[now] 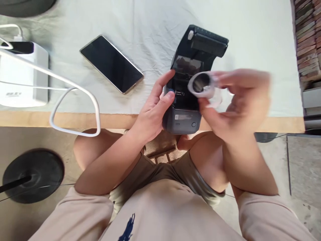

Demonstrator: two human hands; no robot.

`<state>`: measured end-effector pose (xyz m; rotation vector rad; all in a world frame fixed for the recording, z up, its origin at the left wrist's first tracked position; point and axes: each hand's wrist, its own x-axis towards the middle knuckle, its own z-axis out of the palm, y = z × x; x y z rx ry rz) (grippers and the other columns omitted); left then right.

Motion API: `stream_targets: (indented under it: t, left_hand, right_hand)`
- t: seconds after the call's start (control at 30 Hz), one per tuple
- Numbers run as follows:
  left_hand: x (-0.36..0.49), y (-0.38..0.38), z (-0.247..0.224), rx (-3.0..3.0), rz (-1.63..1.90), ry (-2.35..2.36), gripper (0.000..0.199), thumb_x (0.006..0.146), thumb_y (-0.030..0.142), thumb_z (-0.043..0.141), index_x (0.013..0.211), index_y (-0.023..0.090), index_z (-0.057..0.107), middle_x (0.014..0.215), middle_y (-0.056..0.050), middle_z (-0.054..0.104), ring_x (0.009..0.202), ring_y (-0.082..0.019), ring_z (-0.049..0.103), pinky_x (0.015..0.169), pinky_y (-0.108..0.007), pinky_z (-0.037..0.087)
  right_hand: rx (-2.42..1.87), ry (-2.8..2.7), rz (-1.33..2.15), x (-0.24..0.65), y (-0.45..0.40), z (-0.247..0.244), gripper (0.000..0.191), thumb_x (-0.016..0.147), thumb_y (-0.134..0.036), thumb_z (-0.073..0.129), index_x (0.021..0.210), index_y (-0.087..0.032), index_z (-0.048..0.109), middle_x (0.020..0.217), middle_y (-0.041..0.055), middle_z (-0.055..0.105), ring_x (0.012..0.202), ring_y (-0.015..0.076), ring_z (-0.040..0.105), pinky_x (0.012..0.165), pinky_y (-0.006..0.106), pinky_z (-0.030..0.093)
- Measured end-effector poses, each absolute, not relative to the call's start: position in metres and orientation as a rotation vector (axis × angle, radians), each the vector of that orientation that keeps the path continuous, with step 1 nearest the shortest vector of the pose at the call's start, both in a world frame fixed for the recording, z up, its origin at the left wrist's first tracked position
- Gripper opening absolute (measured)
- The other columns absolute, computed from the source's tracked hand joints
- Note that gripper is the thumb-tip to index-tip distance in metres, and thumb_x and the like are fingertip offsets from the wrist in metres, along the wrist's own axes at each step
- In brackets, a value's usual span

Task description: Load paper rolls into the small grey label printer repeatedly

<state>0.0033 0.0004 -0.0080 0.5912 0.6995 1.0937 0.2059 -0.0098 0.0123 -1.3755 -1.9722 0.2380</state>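
Cloth [155, 16] is lying behind the open printer [182, 122], bricks [307, 36] way right, left hand [152, 112] gripping it, right hand [238, 105] pinching a roll [212, 87]

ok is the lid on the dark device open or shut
Open: the lid is swung up from the dark device, baring its compartment. The left hand grips its side and the right hand holds a white roll.

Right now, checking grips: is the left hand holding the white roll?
No, the right hand holds the roll; the left hand grips the black device.
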Motion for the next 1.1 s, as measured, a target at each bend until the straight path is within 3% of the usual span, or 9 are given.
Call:
stream_targets:
  t: [0.13,0.27,0.37,0.47,0.57,0.7,0.93,1.0,1.1]
  left_hand:
    - [0.0,-0.001,-0.017,0.7,1.064,0.694,0.053,0.107,0.042,0.079,0.157,0.031,0.063,0.143,-0.003,0.081,0.143,-0.027,0.076,0.118,-0.037,0.064]
    - [-0.002,-0.001,-0.022,0.769,1.049,0.672,0.051,0.109,0.041,0.072,0.159,0.032,0.063,0.144,0.0,0.082,0.155,-0.03,0.07,0.127,-0.043,0.059]
    - [-0.001,-0.002,-0.018,0.739,1.071,0.706,0.047,0.11,0.033,0.067,0.157,0.031,0.066,0.139,0.002,0.082,0.157,-0.028,0.068,0.126,-0.039,0.057]
    - [0.001,-0.001,-0.012,0.665,1.07,0.728,0.045,0.108,0.037,0.075,0.152,0.03,0.069,0.132,0.0,0.084,0.143,-0.026,0.077,0.112,-0.03,0.063]
    - [0.002,0.001,-0.01,0.608,1.085,0.679,0.039,0.108,0.033,0.075,0.146,0.031,0.07,0.116,0.002,0.084,0.109,-0.018,0.084,0.09,-0.025,0.066]
    - [0.001,0.004,-0.01,0.548,1.094,0.628,0.035,0.104,0.031,0.082,0.137,0.031,0.07,0.109,0.004,0.083,0.095,-0.012,0.079,0.084,-0.021,0.062]
    - [-0.007,0.001,-0.003,0.676,0.98,0.722,0.093,0.086,0.022,0.093,0.168,0.032,0.048,0.094,0.006,0.078,0.083,-0.015,0.073,0.081,-0.026,0.058]
    - [-0.009,0.001,-0.003,0.73,0.948,0.737,0.1,0.083,0.024,0.095,0.17,0.031,0.046,0.093,0.006,0.075,0.084,-0.017,0.074,0.08,-0.027,0.057]
    - [-0.009,0.003,-0.006,0.755,0.941,0.744,0.102,0.079,0.023,0.095,0.169,0.033,0.047,0.109,0.001,0.08,0.097,-0.022,0.079,0.087,-0.031,0.06]
  right_hand:
    - [-1.462,-2.171,0.019,0.203,-0.011,0.022,0.031,0.096,-0.018,0.066,0.123,-0.033,0.063,0.132,0.0051,0.085,0.118,0.0329,0.083,0.098,0.052,0.063]
    - [-1.374,-2.193,0.019,0.205,-0.009,0.025,0.026,0.094,-0.014,0.069,0.113,-0.031,0.067,0.124,0.0007,0.09,0.099,0.0272,0.086,0.092,0.046,0.063]
    - [-1.308,-2.2,0.122,0.205,-0.007,0.023,0.012,0.1,-0.021,0.068,0.107,-0.031,0.072,0.126,0.0006,0.091,0.106,0.029,0.087,0.097,0.05,0.064]
    - [-1.28,-2.165,0.133,0.203,-0.005,0.02,0.016,0.108,-0.033,0.065,0.102,-0.033,0.08,0.118,0.0027,0.089,0.109,0.0318,0.085,0.094,0.053,0.064]
    - [-1.234,-2.09,0.107,0.2,-0.007,0.015,0.023,0.112,-0.039,0.064,0.104,-0.036,0.085,0.1,0.0033,0.086,0.1,0.0306,0.083,0.091,0.054,0.062]
    - [-1.169,-2.144,0.136,0.197,-0.012,0.011,0.025,0.113,-0.049,0.064,0.106,-0.038,0.086,0.096,0.0014,0.087,0.114,0.0326,0.084,0.103,0.056,0.06]
    - [-1.058,-2.015,0.094,0.198,-0.007,0.01,0.021,0.11,-0.044,0.063,0.104,-0.034,0.08,0.089,0.0016,0.083,0.098,0.0288,0.083,0.093,0.051,0.064]
    - [-1.116,-1.82,0.004,0.2,-0.003,0.006,0.019,0.108,-0.045,0.061,0.108,-0.032,0.074,0.098,0.0055,0.079,0.101,0.029,0.079,0.087,0.05,0.065]
    - [-1.249,-1.687,0.105,0.206,0.004,-0.003,0.041,0.105,-0.056,0.057,0.142,-0.037,0.059,0.152,0.011,0.066,0.141,0.0323,0.071,0.098,0.051,0.067]
